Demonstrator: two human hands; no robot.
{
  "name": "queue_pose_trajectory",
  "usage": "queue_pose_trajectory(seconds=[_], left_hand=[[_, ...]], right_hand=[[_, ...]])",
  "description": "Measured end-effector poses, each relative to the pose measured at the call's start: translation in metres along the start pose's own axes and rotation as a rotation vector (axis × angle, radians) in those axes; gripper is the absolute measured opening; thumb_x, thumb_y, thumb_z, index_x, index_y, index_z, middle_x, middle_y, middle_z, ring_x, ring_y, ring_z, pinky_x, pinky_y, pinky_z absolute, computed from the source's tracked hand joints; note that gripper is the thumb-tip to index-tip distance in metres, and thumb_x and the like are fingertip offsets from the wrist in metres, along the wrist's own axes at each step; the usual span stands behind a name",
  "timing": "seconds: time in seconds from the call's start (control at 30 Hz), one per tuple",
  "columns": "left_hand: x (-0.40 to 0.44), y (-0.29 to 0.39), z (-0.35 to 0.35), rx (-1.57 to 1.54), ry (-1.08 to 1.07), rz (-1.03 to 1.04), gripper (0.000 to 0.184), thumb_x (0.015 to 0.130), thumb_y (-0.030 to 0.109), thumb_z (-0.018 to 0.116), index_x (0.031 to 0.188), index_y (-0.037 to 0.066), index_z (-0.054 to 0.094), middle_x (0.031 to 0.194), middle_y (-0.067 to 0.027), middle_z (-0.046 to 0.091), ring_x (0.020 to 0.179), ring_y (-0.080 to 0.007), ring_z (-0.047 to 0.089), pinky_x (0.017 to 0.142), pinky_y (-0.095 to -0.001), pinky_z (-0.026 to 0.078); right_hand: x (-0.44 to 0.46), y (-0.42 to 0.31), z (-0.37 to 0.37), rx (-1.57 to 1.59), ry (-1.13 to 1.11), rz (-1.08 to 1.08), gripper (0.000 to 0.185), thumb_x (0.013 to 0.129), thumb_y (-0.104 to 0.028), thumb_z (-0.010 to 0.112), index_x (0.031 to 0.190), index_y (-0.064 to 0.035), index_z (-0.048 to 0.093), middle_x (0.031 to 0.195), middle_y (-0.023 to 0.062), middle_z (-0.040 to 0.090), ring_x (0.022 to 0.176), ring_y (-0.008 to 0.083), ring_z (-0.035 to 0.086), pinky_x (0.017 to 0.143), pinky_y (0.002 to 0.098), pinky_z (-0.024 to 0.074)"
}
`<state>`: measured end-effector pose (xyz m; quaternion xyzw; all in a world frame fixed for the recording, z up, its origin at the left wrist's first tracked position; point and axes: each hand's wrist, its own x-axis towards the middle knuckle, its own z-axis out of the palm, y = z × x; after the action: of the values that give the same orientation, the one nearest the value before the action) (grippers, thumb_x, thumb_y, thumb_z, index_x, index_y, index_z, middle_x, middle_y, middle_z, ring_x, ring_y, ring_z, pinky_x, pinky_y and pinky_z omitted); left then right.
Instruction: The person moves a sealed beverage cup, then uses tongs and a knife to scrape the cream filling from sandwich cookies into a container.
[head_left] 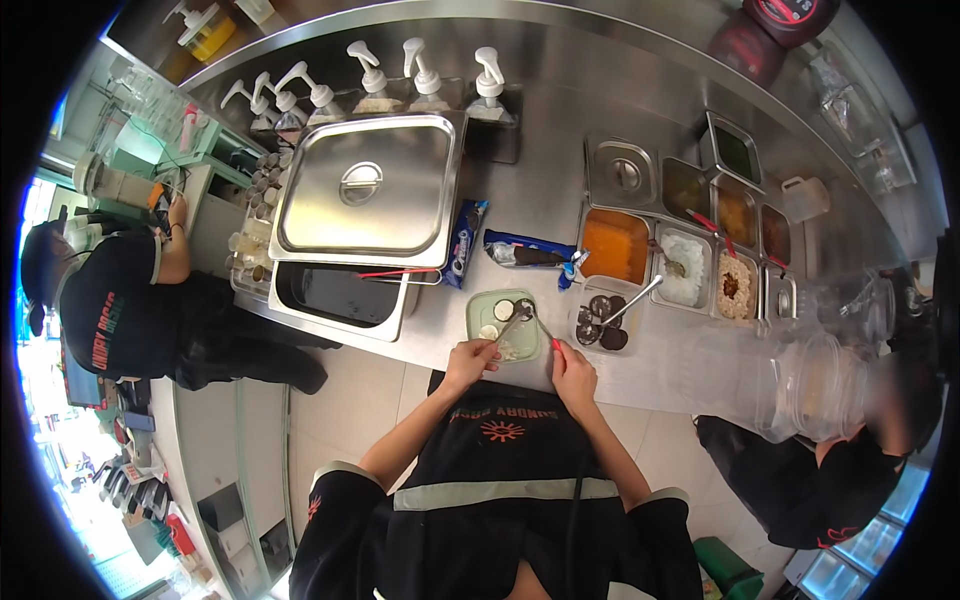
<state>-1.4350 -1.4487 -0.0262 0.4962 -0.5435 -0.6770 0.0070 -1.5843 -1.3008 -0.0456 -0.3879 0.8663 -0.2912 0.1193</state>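
Note:
A pale green tray (476, 312) lies at the counter's front edge, with dark sandwich cookie halves, some with white cream up, and white scraps on it. My left hand (473, 362) is closed over its near left corner on a slim metal utensil that looks like a spoon, pointing at a dark cookie (524, 307). To the right, my right hand (572, 370) is closed on the red handle of a thin utensil (545, 328), its tip near that same cookie. Right of the tray, a clear container (622, 340) holds dark cookies and a long metal spoon (640, 293).
An opened blue cookie packet (530, 250) lies behind the tray, and another blue packet (464, 243) beside the lidded steel pan (365, 185). Steel food pans (615, 245) stand right. Clear plastic containers (790, 380) are near a co-worker (810, 480); another person (130, 290) stands left.

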Motion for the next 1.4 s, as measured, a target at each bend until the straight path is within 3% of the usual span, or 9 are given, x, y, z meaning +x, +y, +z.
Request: queue_pose_trajectory(seconds=[0.2, 0.3, 0.43, 0.53, 0.7, 0.93, 1.13, 1.33, 1.4], left_hand=[[-0.016, 0.018, -0.003, 0.074, 0.108, 0.127, 0.021, 0.084, 0.011, 0.053, 0.098, -0.003, 0.06, 0.078, -0.0073, 0.064, 0.057, -0.0101, 0.059, 0.049, -0.0207, 0.045], [-0.03, 0.036, -0.009, -0.04, 0.043, 0.183, 0.022, 0.084, 0.011, 0.054, 0.099, -0.004, 0.059, 0.078, -0.0082, 0.063, 0.059, -0.0096, 0.057, 0.051, -0.0218, 0.046], [-0.038, 0.066, 0.012, 0.046, -0.274, 0.226, 0.027, 0.084, 0.015, 0.055, 0.103, -0.004, 0.056, 0.08, -0.008, 0.063, 0.061, -0.0089, 0.057, 0.05, -0.0211, 0.045], [-0.043, 0.078, 0.023, 0.085, -0.29, 0.156, 0.031, 0.083, 0.021, 0.056, 0.105, -0.002, 0.056, 0.081, -0.0066, 0.063, 0.06, -0.0085, 0.056, 0.048, -0.0203, 0.043], [-0.041, 0.037, -0.008, 0.081, -0.192, 0.03, 0.034, 0.085, 0.03, 0.053, 0.105, 0.002, 0.057, 0.086, -0.0042, 0.062, 0.06, -0.0065, 0.057, 0.044, -0.0172, 0.038], [-0.044, 0.01, -0.019, 0.002, -0.089, -0.229, 0.032, 0.086, 0.029, 0.052, 0.1, 0.001, 0.058, 0.088, -0.0037, 0.061, 0.061, -0.0071, 0.057, 0.043, -0.0175, 0.037], [-0.028, -0.011, -0.011, -0.124, -0.034, -0.139, 0.027, 0.087, 0.023, 0.052, 0.101, 0.001, 0.058, 0.09, -0.0045, 0.062, 0.062, -0.0072, 0.057, 0.043, -0.0179, 0.037], [-0.017, -0.026, -0.011, -0.149, 0.057, -0.09, 0.024, 0.085, 0.018, 0.053, 0.103, 0.001, 0.058, 0.085, -0.0039, 0.063, 0.059, -0.0072, 0.055, 0.042, -0.0182, 0.037], [-0.016, -0.026, -0.011, -0.144, 0.095, -0.084, 0.024, 0.085, 0.017, 0.053, 0.102, 0.002, 0.058, 0.083, -0.0032, 0.063, 0.058, -0.0068, 0.055, 0.042, -0.018, 0.036]], right_hand=[[-0.003, 0.004, -0.002, 0.153, 0.039, -0.054, 0.022, 0.082, -0.016, 0.053, 0.1, -0.0066, 0.058, 0.088, 0.0142, 0.062, 0.076, 0.0314, 0.06, 0.065, 0.0377, 0.0487], [-0.005, 0.005, -0.003, 0.236, 0.074, -0.092, 0.022, 0.081, -0.015, 0.054, 0.1, -0.0053, 0.058, 0.09, 0.0145, 0.062, 0.078, 0.031, 0.06, 0.067, 0.0366, 0.0486], [-0.005, 0.006, -0.001, 0.272, 0.039, -0.137, 0.022, 0.081, -0.015, 0.055, 0.1, -0.0051, 0.058, 0.091, 0.0148, 0.062, 0.079, 0.0308, 0.06, 0.067, 0.0361, 0.0488], [-0.003, 0.001, -0.004, 0.252, -0.022, -0.114, 0.023, 0.08, -0.013, 0.056, 0.101, -0.0027, 0.058, 0.09, 0.0166, 0.061, 0.078, 0.0302, 0.061, 0.067, 0.0343, 0.0486], [0.002, 0.0, 0.0, 0.197, 0.002, -0.161, 0.022, 0.081, -0.017, 0.054, 0.1, -0.0069, 0.057, 0.086, 0.0144, 0.062, 0.072, 0.0317, 0.06, 0.061, 0.0382, 0.0486], [0.016, -0.016, 0.005, 0.083, -0.091, -0.063, 0.019, 0.082, -0.021, 0.052, 0.094, -0.0077, 0.06, 0.08, 0.015, 0.062, 0.068, 0.0327, 0.06, 0.057, 0.0405, 0.0474], [0.01, -0.017, 0.001, 0.176, -0.203, 0.085, 0.017, 0.081, -0.022, 0.053, 0.089, -0.009, 0.061, 0.071, 0.0158, 0.06, 0.064, 0.0323, 0.059, 0.056, 0.04, 0.0464], [0.024, -0.019, 0.009, 0.171, -0.054, -0.192, 0.018, 0.081, -0.021, 0.053, 0.093, -0.0086, 0.06, 0.073, 0.0146, 0.061, 0.063, 0.0325, 0.059, 0.054, 0.0402, 0.0466], [0.032, -0.025, 0.012, 0.086, -0.094, -0.171, 0.018, 0.081, -0.02, 0.053, 0.093, -0.0084, 0.059, 0.074, 0.0141, 0.061, 0.063, 0.0327, 0.059, 0.054, 0.0405, 0.0467]])
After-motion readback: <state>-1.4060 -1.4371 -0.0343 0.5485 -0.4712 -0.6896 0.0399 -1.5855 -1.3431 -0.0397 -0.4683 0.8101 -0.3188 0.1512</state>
